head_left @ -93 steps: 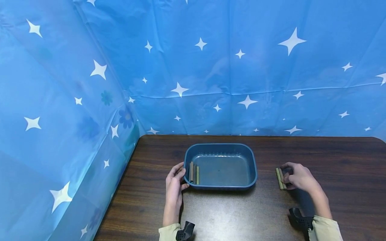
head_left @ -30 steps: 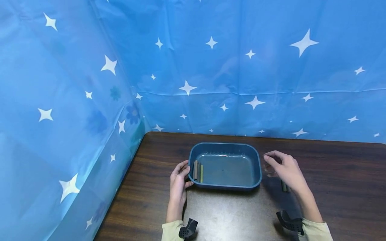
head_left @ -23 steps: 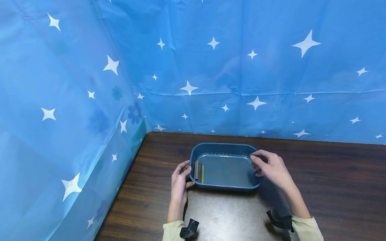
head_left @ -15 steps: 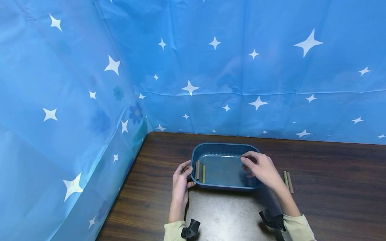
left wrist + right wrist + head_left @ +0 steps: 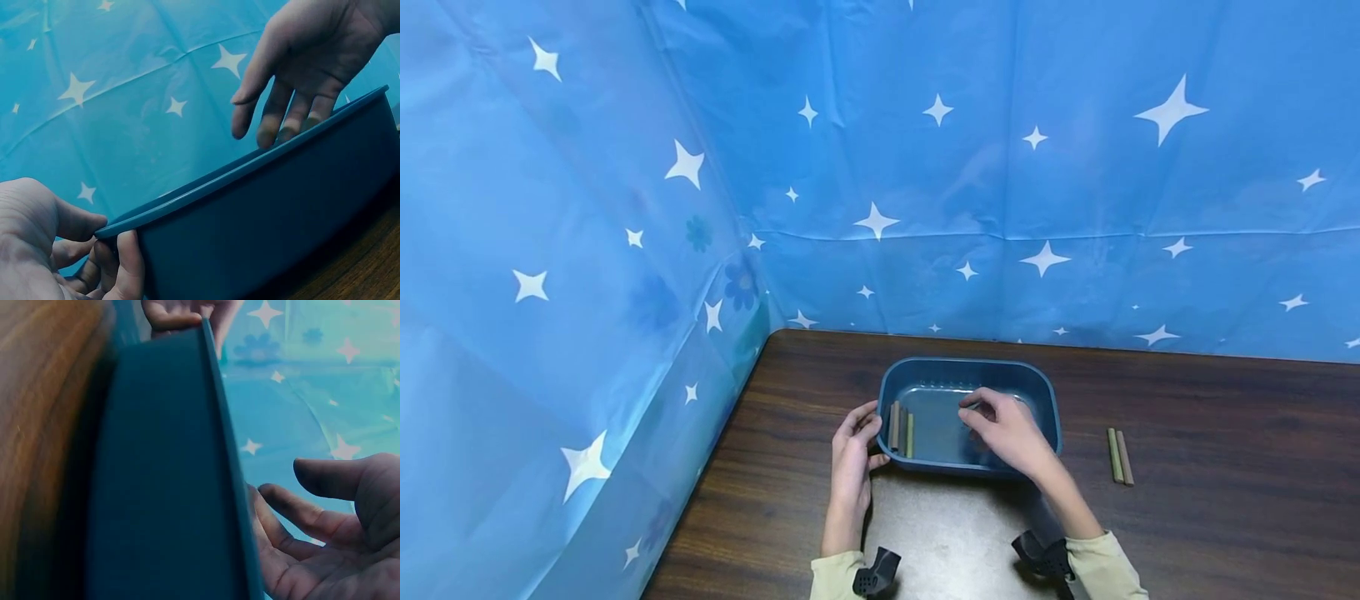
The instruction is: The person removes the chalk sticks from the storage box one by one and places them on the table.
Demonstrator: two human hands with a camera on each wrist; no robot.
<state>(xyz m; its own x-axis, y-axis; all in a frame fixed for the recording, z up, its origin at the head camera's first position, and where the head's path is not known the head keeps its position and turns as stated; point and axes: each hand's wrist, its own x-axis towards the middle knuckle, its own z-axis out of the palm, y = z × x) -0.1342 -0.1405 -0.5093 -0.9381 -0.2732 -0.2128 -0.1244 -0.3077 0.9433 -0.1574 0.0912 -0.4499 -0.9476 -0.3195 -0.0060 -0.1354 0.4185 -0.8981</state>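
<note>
A dark blue plastic tray (image 5: 970, 469) stands on the table. My left hand (image 5: 852, 454) grips its left rim, thumb on top and fingers against the outer wall, as the left wrist view also shows. Along the inner left side lie a brown stick (image 5: 894, 427) and a green stick (image 5: 910, 436). Over the middle of the tray hovers my right hand (image 5: 1006, 429), its fingers loosely bent. In the right wrist view its thumb and fingertips stand apart with nothing between them. Right of the tray, another green stick (image 5: 1115, 456) lies beside another brown stick (image 5: 1124, 458).
The dark wood table (image 5: 1225, 467) runs on to the right of the sticks. A blue star-printed curtain (image 5: 970, 183) hangs behind it and along its left side. Each wrist carries a black camera mount (image 5: 877, 572).
My right hand has left the two sticks at the right and moved left, over the tray. Those sticks remain on the table. My left hand keeps gripping the rim. The head view has shifted slightly.
</note>
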